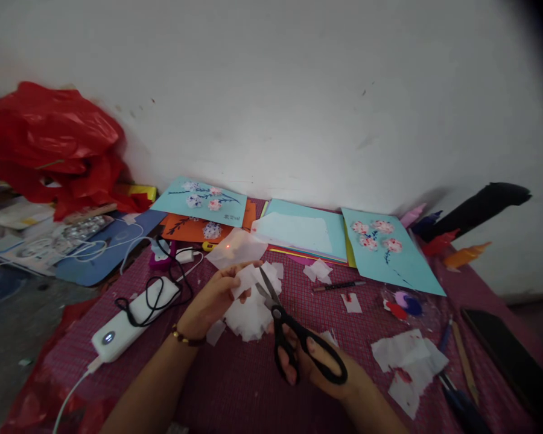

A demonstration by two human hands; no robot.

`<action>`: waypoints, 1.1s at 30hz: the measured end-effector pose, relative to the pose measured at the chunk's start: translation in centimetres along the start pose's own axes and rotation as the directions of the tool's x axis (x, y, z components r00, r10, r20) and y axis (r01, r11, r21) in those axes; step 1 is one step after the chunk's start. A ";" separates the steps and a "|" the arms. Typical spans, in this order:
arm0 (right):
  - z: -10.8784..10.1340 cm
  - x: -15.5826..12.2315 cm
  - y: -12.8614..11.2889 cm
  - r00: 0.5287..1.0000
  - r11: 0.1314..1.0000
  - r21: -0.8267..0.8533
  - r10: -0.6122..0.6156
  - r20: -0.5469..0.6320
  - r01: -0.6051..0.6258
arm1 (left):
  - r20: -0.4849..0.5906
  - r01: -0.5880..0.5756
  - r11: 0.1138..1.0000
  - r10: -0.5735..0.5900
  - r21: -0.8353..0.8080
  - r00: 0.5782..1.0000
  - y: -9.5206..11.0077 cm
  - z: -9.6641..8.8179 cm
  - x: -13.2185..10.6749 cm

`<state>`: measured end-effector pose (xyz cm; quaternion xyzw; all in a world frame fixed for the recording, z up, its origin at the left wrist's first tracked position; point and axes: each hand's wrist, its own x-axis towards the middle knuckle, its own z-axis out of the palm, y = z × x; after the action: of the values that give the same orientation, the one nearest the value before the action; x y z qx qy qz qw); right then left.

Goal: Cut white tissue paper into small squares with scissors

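My left hand pinches a small piece of white tissue paper above the middle of the table. My right hand has its fingers through the handles of black-handled scissors. The blades are spread apart, their tips beside the tissue piece. Below both hands lies a loose heap of white tissue cuttings, partly covered by the left hand. A single cut scrap rests at the heap's left edge.
Blue sheets with blossom pictures lean by the wall. A white power bank with cables lies left. To the right are a pen, a paint palette, stained tissues and a dark phone.
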<state>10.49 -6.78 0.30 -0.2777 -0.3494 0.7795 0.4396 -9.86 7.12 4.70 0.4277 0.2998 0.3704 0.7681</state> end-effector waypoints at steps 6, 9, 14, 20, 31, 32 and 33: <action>0.2 0.0 0.0 0.997 0.981 0.182 0.049 0.066 -0.061 | 0.090 0.056 0.996 -0.050 -0.065 0.995 -0.9 0.4 -0.1; 0.1 -0.2 -0.8 1.000 0.982 0.186 0.029 0.008 -0.030 | -0.023 0.005 0.997 -0.007 -0.072 1.000 -1.0 0.0 0.3; -0.4 -0.7 -1.8 0.990 0.959 -0.274 -0.098 -0.098 0.068 | -0.230 -0.034 0.998 0.022 -0.050 0.973 -0.6 -0.9 0.7; -0.5 -0.3 -2.0 0.992 0.797 -0.603 -0.058 -0.112 -0.022 | -0.256 -0.047 0.999 0.052 0.026 0.965 -0.4 -1.2 0.7; -0.1 0.3 -1.7 0.995 0.819 -0.574 -0.051 -0.081 -0.005 | -0.148 0.048 0.962 -0.008 0.269 0.989 -1.2 -0.4 0.7; -0.2 0.3 -1.6 0.995 0.822 -0.569 -0.049 -0.082 -0.006 | -0.149 0.056 0.954 -0.012 0.294 0.989 -1.2 -0.3 0.7; -0.2 0.3 -1.6 0.995 0.826 -0.564 -0.048 -0.084 -0.008 | -0.150 0.063 0.948 -0.016 0.311 0.989 -1.3 -0.2 0.7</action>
<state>11.26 -5.85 1.41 -0.4277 -0.5453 0.6232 0.3624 -9.27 7.34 3.40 0.5103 0.4188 0.3326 0.6735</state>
